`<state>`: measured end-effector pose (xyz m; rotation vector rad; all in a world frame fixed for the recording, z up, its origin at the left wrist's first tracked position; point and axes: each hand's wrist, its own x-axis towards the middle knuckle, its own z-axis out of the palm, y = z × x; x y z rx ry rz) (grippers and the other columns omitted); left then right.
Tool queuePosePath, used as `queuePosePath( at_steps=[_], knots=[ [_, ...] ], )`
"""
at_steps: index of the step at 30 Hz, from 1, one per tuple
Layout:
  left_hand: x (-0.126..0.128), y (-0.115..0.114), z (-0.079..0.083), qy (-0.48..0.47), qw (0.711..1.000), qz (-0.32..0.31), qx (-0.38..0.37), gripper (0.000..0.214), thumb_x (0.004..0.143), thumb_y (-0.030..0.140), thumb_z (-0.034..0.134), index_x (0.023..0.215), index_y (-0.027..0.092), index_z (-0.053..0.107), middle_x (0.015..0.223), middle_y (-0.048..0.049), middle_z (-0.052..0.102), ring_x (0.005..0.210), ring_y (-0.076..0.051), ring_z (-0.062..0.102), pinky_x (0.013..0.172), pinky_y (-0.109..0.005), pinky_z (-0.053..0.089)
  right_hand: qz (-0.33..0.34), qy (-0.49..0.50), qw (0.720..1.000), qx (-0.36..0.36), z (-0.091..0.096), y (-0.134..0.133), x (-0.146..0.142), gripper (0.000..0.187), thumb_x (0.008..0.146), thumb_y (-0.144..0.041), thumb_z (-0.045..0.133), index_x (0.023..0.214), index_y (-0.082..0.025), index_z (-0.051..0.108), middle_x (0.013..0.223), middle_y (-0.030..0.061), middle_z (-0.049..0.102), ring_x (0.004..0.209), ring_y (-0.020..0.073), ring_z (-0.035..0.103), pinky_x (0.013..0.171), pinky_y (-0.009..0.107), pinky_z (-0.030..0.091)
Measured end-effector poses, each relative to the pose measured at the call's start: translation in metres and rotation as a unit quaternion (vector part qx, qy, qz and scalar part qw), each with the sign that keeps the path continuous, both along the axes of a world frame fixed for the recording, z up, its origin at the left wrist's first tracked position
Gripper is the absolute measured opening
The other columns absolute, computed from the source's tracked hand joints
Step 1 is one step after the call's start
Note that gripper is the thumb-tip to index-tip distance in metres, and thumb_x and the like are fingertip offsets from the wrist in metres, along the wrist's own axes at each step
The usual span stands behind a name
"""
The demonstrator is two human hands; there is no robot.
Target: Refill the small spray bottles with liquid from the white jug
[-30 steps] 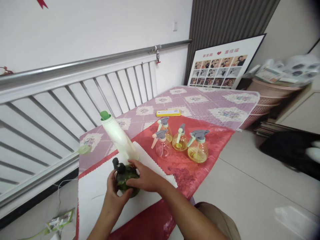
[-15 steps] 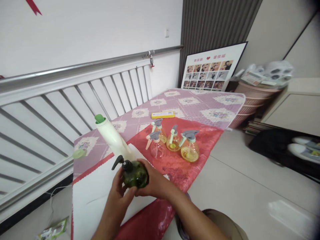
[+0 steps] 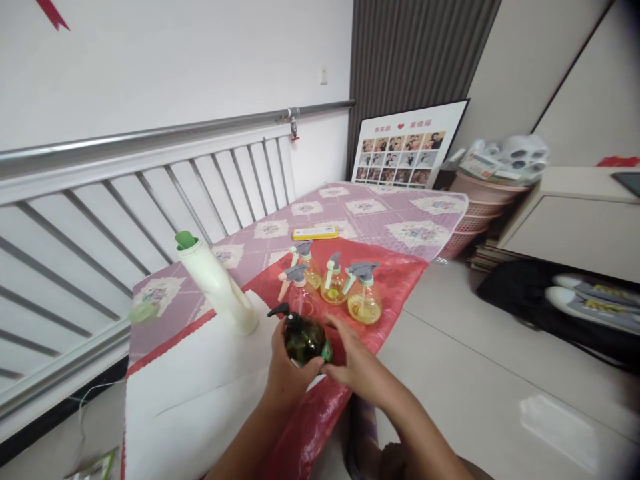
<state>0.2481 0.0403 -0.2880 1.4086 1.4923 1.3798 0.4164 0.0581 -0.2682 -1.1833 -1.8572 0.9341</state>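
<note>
A dark green pump bottle point(image 3: 304, 339) with a black pump head leans to the left in my left hand point(image 3: 287, 373), whose fingers wrap around it. My right hand point(image 3: 353, 353) is curved at the bottle's base end, its fingers apart and its thumb at the bottle's edge. Just behind are several round clear spray bottles with grey heads, among them a pink-trimmed one point(image 3: 301, 297) and one with yellow liquid point(image 3: 365, 303). To the left stands a tall white bottle point(image 3: 217, 283) with something green at its open mouth.
Beneath lie a white sheet point(image 3: 195, 380), a red plastic cover point(image 3: 395, 267) and a purple patterned tablecloth point(image 3: 360, 227). A yellow case point(image 3: 315, 233) rests behind the spray bottles. A pale green cap point(image 3: 143, 312) sits at the left edge. Stacked baskets point(image 3: 473, 207) stand beyond the table.
Both hands have carried the pump bottle rightward, off the white sheet and towards the spray bottles. My right hand's grip has loosened. The view has turned slightly right.
</note>
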Motion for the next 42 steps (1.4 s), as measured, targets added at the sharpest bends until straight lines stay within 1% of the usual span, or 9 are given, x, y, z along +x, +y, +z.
queuePosePath(
  at_steps=[2,4,8,13,19,25,34,39,42],
  knots=[
    [0.006,0.005,-0.001,-0.003,0.999,-0.033,0.0,0.086,0.062,0.019,0.072,0.137,0.018,0.029,0.138,-0.0151,0.045,0.126,-0.028,0.048,0.105,-0.044,0.041,-0.02,0.0,0.999,-0.04,0.0,0.005,0.021,0.07,0.073,-0.028,0.065,0.138,-0.02,0.039,0.125,0.0115,0.059,0.118,0.0264,0.055,0.1,0.046,0.042],
    [0.014,0.011,-0.001,0.001,0.998,-0.058,0.01,0.085,0.061,0.016,0.071,0.136,0.018,0.03,0.139,-0.0154,0.044,0.128,-0.029,0.046,0.107,-0.045,0.039,-0.036,-0.006,0.998,-0.053,-0.003,0.011,0.037,0.054,0.08,-0.032,0.057,0.131,-0.018,0.047,0.11,0.0092,0.065,0.103,0.0232,0.063,0.093,0.042,0.048],
    [0.031,0.025,-0.003,0.014,0.996,-0.083,0.036,0.085,0.057,0.01,0.072,0.133,0.021,0.035,0.137,-0.0129,0.047,0.13,-0.029,0.044,0.11,-0.046,0.035,-0.071,-0.021,0.996,-0.046,-0.012,0.018,0.05,0.041,0.082,-0.035,0.053,0.119,-0.019,0.056,0.095,0.0055,0.069,0.087,0.0206,0.067,0.082,0.036,0.052],
    [0.042,0.036,-0.006,0.036,0.995,-0.092,0.034,0.082,0.06,0.011,0.07,0.134,0.022,0.035,0.138,-0.0124,0.044,0.131,-0.028,0.042,0.11,-0.047,0.034,-0.096,-0.066,0.992,-0.041,-0.013,0.02,0.051,0.038,0.081,-0.033,0.051,0.117,-0.02,0.057,0.093,0.0051,0.072,0.084,0.0213,0.068,0.08,0.036,0.052],
    [0.043,0.038,-0.013,0.075,0.994,-0.066,0.051,0.083,0.058,0.01,0.07,0.134,0.02,0.037,0.133,-0.0122,0.046,0.129,-0.03,0.041,0.111,-0.049,0.031,-0.077,-0.098,0.991,-0.046,-0.012,0.021,0.049,0.032,0.08,-0.026,0.048,0.11,-0.023,0.059,0.092,0.003,0.072,0.084,0.021,0.068,0.078,0.035,0.051],
    [0.05,0.038,-0.014,0.078,0.995,-0.028,0.056,0.083,0.055,0.013,0.075,0.13,0.022,0.04,0.128,-0.0106,0.047,0.126,-0.031,0.044,0.11,-0.049,0.032,-0.068,-0.107,0.99,-0.053,-0.015,0.023,0.046,0.053,0.073,-0.022,0.056,0.126,-0.023,0.051,0.105,0.0057,0.071,0.096,0.024,0.067,0.083,0.037,0.05],
    [0.068,0.041,-0.016,0.104,0.993,0.028,0.039,0.086,0.053,0.014,0.078,0.127,0.02,0.034,0.127,-0.0138,0.043,0.124,-0.032,0.042,0.109,-0.05,0.031,-0.092,-0.106,0.989,-0.038,-0.021,0.029,0.046,0.048,0.078,-0.025,0.049,0.125,-0.021,0.051,0.11,0.008,0.071,0.098,0.0232,0.068,0.086,0.036,0.05],
    [0.064,0.034,-0.012,0.093,0.995,0.025,0.038,0.095,0.052,0.012,0.077,0.134,0.019,0.029,0.135,-0.0161,0.039,0.132,-0.034,0.035,0.112,-0.051,0.027,-0.096,-0.155,0.982,-0.047,-0.022,0.031,0.05,0.044,0.081,-0.029,0.044,0.125,-0.023,0.049,0.096,0.0053,0.073,0.087,0.0235,0.069,0.078,0.035,0.051],
    [0.044,0.018,-0.012,0.107,0.993,0.008,0.055,0.097,0.055,0.012,0.075,0.139,0.018,0.027,0.14,-0.0172,0.037,0.134,-0.034,0.034,0.113,-0.051,0.028,-0.128,-0.189,0.973,-0.039,-0.019,0.032,0.053,0.032,0.081,-0.032,0.043,0.11,-0.025,0.056,0.084,0.0035,0.072,0.074,0.023,0.069,0.068,0.033,0.05]
  ],
)
